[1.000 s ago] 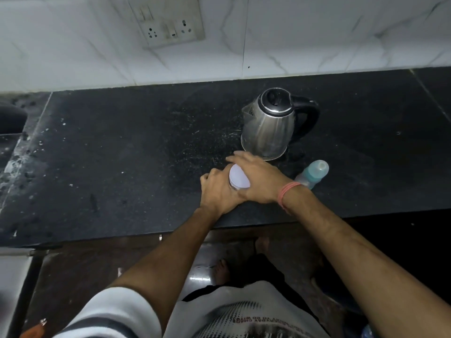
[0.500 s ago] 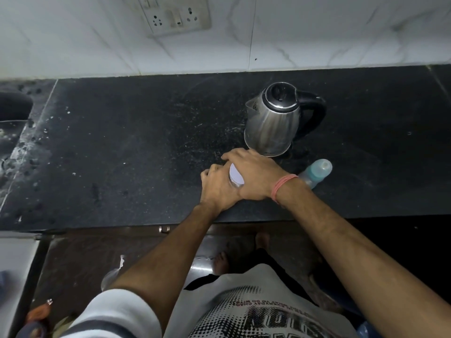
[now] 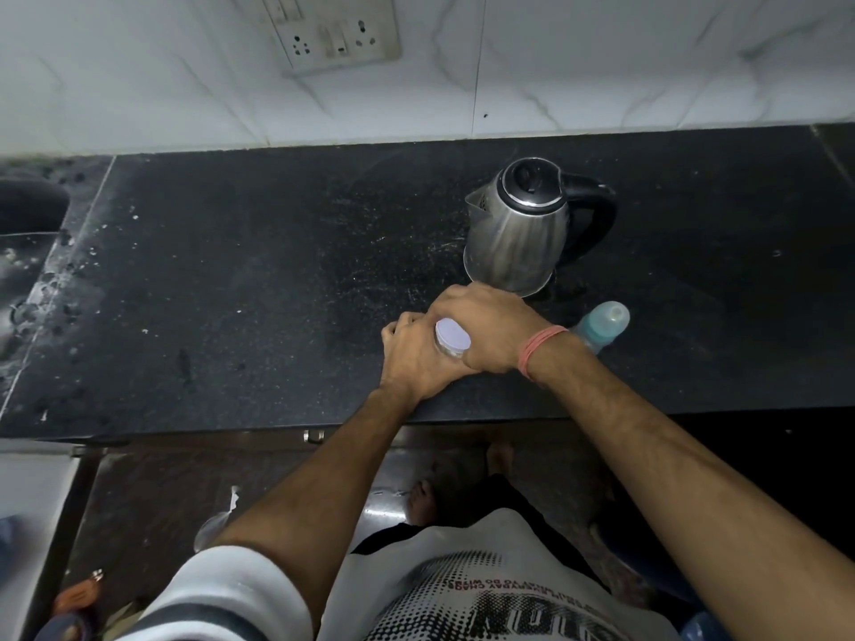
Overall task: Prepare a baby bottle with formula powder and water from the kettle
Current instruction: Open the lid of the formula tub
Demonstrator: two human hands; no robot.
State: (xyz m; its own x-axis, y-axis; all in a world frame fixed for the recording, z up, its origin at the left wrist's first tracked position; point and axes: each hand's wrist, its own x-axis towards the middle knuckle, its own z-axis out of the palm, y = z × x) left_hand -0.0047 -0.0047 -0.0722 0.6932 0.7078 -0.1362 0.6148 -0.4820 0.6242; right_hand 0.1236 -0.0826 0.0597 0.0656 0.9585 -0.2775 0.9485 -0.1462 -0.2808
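Note:
A small clear jar with a pale lilac lid [image 3: 452, 339] stands near the front edge of the black counter [image 3: 240, 279]. My left hand [image 3: 416, 358] wraps round the jar's body from the left. My right hand [image 3: 490, 330] curls over the lid from the right and hides most of it. A steel kettle [image 3: 513, 229] with a black lid and handle stands just behind my hands. To the right of my right wrist stands a baby bottle [image 3: 601, 328] with a teal cap, partly hidden by the wrist.
A white switch and socket plate [image 3: 333, 30] is on the tiled wall behind. A sink edge [image 3: 27, 215] lies at the far left of the counter. Below the counter edge are my bare feet on a dark floor.
The camera has shifted slightly. My right hand's fingers have turned a little on the lid; both hands stay on the jar in the same spot.

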